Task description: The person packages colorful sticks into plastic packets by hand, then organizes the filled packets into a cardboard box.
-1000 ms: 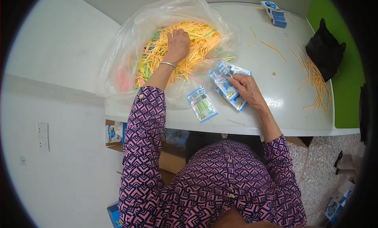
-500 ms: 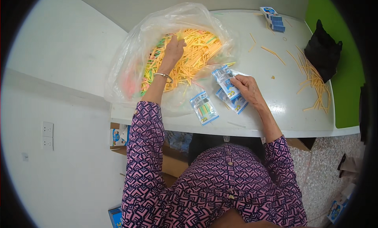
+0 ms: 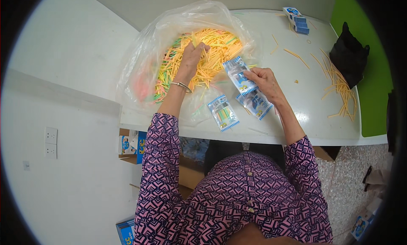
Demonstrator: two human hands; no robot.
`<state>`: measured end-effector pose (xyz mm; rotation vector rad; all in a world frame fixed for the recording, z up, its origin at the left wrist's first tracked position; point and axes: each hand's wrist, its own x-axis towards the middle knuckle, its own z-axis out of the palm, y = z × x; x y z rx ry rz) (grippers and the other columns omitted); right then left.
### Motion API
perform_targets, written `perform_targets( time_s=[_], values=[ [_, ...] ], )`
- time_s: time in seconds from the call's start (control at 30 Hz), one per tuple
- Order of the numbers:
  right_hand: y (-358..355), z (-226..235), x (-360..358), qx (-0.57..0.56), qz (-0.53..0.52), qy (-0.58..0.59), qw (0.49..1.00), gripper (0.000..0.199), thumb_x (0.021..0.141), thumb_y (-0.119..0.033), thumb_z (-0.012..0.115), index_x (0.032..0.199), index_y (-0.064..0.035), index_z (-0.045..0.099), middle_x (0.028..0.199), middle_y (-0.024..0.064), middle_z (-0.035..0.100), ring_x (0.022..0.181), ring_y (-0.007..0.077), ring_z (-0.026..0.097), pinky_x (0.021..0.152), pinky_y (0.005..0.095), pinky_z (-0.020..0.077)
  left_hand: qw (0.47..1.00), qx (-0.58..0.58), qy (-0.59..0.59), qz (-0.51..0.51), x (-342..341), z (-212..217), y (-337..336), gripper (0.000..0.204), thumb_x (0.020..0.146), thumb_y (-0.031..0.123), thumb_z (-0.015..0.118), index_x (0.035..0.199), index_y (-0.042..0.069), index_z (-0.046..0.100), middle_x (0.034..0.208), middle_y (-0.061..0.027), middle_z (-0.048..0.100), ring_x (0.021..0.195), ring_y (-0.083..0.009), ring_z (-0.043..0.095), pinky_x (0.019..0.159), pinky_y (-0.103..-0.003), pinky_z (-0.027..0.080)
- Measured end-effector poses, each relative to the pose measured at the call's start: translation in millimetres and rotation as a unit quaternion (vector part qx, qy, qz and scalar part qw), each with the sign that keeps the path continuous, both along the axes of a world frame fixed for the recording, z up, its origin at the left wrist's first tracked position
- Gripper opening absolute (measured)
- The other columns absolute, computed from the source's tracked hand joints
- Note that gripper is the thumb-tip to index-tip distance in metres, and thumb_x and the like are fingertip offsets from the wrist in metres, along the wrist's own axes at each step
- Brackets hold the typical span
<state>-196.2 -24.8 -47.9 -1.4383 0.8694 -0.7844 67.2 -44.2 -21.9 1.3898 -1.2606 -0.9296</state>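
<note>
My left hand point(image 3: 193, 58) is inside a large clear plastic bag point(image 3: 140, 46). Its fingers are closed around a few of the thin yellow sticks point(image 3: 222, 46) heaped there, with green and pink ones at the heap's left side. Pinched between my right thumb and fingers point(image 3: 263, 82) is a blue-and-white plastic packet point(image 3: 235, 73), held up just right of the bag. Under it on the table lies another blue-and-white packet point(image 3: 256, 103), partly covered. A filled packet point(image 3: 223, 113) with coloured sticks showing through its window lies to the left of that one.
Loose yellow sticks point(image 3: 341, 94) lie at the table's right, beside a black bag point(image 3: 348, 56) near the green panel point(image 3: 375, 96). A stack of blue-and-white packets point(image 3: 299, 22) stands at the back right. The white table's front edge point(image 3: 296, 142) is close to my body.
My left hand has turned and shifted slightly right and down within the heap. My right hand has brought the packet a little left and up, nearer the bag. The view has shifted slightly.
</note>
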Motion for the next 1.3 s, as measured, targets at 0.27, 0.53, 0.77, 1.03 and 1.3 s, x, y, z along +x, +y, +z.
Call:
perform_targets(
  time_s=[0.27,0.53,0.77,1.03,1.3],
  values=[
    [-6.0,-9.0,-0.4,-0.018,0.038,0.003,0.999,0.030,0.088,-0.029,0.060,0.078,-0.0021,0.067,0.061,-0.0047,0.054,0.056,0.0024,0.044,0.051,0.0211,0.0350,0.972,0.020,0.229,-0.059,-38.2,34.2,21.2,0.030,0.096,0.018,0.046,0.099,-0.011,0.054,0.099,-0.0221,0.063,0.092,-0.0311,0.064,0.081,-0.038,0.054],
    [-1.2,-12.7,-5.1,-0.005,0.065,0.000,0.998,0.030,0.089,-0.030,0.059,0.082,-0.0026,0.069,0.062,-0.0046,0.055,0.056,0.0015,0.045,0.051,0.0199,0.0352,0.982,0.020,0.135,-0.129,-70.3,42.5,40.1,0.034,0.095,0.025,0.046,0.097,-0.007,0.056,0.096,-0.0165,0.063,0.088,-0.0210,0.063,0.079,-0.030,0.052],
    [2.1,-10.7,-11.2,0.052,0.106,-0.023,0.993,0.026,0.090,-0.026,0.059,0.083,-0.0034,0.069,0.068,-0.0056,0.059,0.060,0.0007,0.048,0.055,0.0181,0.0385,0.981,0.013,0.045,-0.190,-77.9,38.7,50.5,0.041,0.096,0.030,0.044,0.102,-0.008,0.059,0.099,-0.0146,0.064,0.093,-0.0193,0.062,0.085,-0.030,0.049],
    [6.5,-9.4,-15.1,0.061,0.117,-0.020,0.991,0.026,0.089,-0.027,0.060,0.084,-0.0031,0.069,0.069,-0.0057,0.059,0.060,0.0004,0.047,0.055,0.0175,0.0384,0.983,-0.027,0.042,-0.175,-92.3,26.3,53.3,0.042,0.097,0.031,0.041,0.105,-0.006,0.059,0.100,-0.0132,0.064,0.098,-0.0179,0.059,0.087,-0.031,0.047],
    [7.1,-16.3,-11.3,0.065,0.086,-0.072,0.992,0.029,0.089,-0.030,0.061,0.093,-0.0024,0.070,0.072,-0.0020,0.064,0.061,0.0008,0.053,0.055,0.0165,0.0414,0.978,-0.047,0.113,-0.172,-94.6,8.6,58.5,0.037,0.098,0.028,0.040,0.107,-0.004,0.057,0.100,-0.0101,0.063,0.094,-0.0132,0.058,0.087,-0.026,0.044]
  ],
)
